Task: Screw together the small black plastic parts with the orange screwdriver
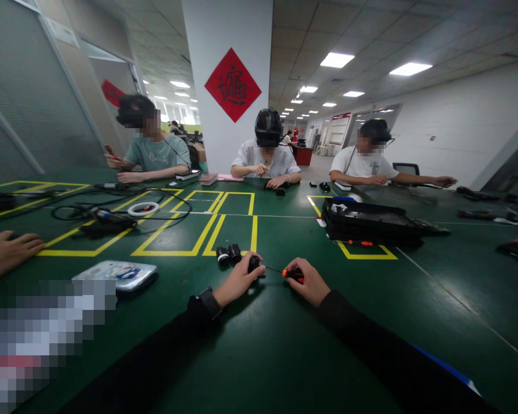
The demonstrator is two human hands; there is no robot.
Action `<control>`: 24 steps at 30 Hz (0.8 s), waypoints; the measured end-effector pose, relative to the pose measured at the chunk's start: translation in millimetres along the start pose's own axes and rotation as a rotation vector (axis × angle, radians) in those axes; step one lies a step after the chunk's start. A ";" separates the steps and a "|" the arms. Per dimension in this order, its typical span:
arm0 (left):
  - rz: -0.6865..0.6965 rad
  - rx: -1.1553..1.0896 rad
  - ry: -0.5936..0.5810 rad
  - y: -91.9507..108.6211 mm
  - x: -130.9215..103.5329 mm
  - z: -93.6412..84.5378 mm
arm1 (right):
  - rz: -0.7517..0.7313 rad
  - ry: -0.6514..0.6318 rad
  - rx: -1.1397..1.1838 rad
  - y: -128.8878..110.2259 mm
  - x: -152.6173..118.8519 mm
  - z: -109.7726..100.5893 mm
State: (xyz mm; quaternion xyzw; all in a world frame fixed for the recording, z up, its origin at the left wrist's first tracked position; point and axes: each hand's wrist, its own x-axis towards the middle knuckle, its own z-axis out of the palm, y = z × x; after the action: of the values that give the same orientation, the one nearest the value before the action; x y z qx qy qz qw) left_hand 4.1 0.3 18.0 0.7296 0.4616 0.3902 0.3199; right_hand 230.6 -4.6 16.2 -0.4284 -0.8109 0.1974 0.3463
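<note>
My left hand [240, 278] is closed around a small black cylindrical part [253, 264], held just above the green table. In my right hand [309, 283] is a screwdriver [294, 275] with a black and orange handle. Its thin shaft points left, and the tip reaches the fingers of my left hand by the black part; exactly where it touches is too small to tell. Beyond my left hand stand two more black cylindrical parts [228, 255], side by side on the table.
A phone in a patterned case [118, 275] lies to the left, with tangled black cables [99, 215] and a white ring [143, 209] behind. Black trays [366, 218] and an orange screwdriver [361, 243] lie right. Several people sit around; another person's hand [11, 253] rests at the left edge.
</note>
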 end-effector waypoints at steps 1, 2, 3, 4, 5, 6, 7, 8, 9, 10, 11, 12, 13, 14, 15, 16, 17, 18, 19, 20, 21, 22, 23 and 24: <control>0.000 0.006 0.001 0.3 -0.1 0.0 | 0.003 -0.002 -0.005 -0.4 0.1 0.0; 0.000 0.009 0.001 0.5 -0.1 0.0 | 0.003 -0.004 -0.014 -0.5 0.4 0.1; 0.002 0.011 0.001 0.7 -0.1 0.0 | 0.000 -0.008 -0.025 -0.3 0.8 0.2; 0.004 0.012 0.000 0.8 -0.2 0.0 | -0.006 -0.011 -0.038 0.2 1.3 0.4; 0.007 0.013 0.001 0.9 -0.2 0.0 | -0.014 -0.015 -0.050 1.1 2.0 0.6; 0.009 0.015 0.003 1.1 -0.3 0.0 | -0.023 -0.019 -0.060 2.1 2.6 0.9; 0.009 0.017 0.003 1.1 -0.3 -0.1 | -0.030 -0.022 -0.069 3.2 3.2 1.2; 0.006 0.020 0.003 1.2 -0.3 -0.1 | -0.035 -0.023 -0.076 4.0 3.7 1.4; 0.002 0.021 0.002 1.1 -0.3 0.0 | -0.039 -0.024 -0.080 4.6 4.1 1.5; 0.000 0.019 0.000 0.9 -0.3 0.1 | -0.042 -0.024 -0.081 4.8 4.2 1.5; 0.001 0.014 -0.001 0.7 -0.3 0.2 | -0.046 -0.025 -0.080 4.7 4.1 1.4; 0.004 0.007 -0.001 0.3 -0.2 0.4 | -0.049 -0.024 -0.078 4.4 3.8 1.3; 0.007 0.001 0.000 -0.1 -0.1 0.6 | -0.051 -0.022 -0.074 3.9 3.4 1.1; 0.007 -0.003 0.001 -0.6 0.0 0.8 | -0.049 -0.019 -0.070 3.3 2.9 1.0; 0.006 -0.003 0.002 -1.1 0.1 1.0 | -0.041 -0.014 -0.066 2.9 2.3 0.9; 0.004 -0.001 0.000 -1.5 0.2 1.2 | -0.030 -0.010 -0.062 2.6 1.8 1.0; 0.003 0.000 -0.002 -1.9 0.3 1.2 | -0.019 -0.007 -0.058 2.4 1.4 1.1; 0.002 -0.003 -0.009 -2.2 0.4 1.3 | -0.010 -0.002 -0.053 2.3 1.0 1.3; 0.003 -0.007 -0.013 -2.4 0.5 1.3 | -0.005 0.001 -0.046 2.2 0.6 1.6; 0.005 -0.011 -0.015 -2.5 0.5 1.2 | -0.006 0.003 -0.039 2.1 0.4 1.8; 0.006 -0.013 -0.015 -2.5 0.6 1.1 | -0.010 0.006 -0.032 1.9 0.1 1.8; 0.007 -0.011 -0.014 -2.3 0.5 1.0 | -0.012 0.006 -0.026 1.5 -0.2 1.8; 0.008 -0.005 -0.011 -2.1 0.5 0.9 | -0.012 0.004 -0.018 1.0 -0.4 1.5; 0.007 0.002 -0.006 -1.7 0.4 0.8 | -0.010 0.000 -0.010 0.4 -0.5 1.2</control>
State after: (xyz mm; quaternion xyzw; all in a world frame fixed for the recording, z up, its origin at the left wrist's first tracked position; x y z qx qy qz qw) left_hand 4.2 1.2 16.2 0.7328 0.4586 0.3886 0.3190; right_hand 230.1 -4.8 15.0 -0.4263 -0.8139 0.1915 0.3452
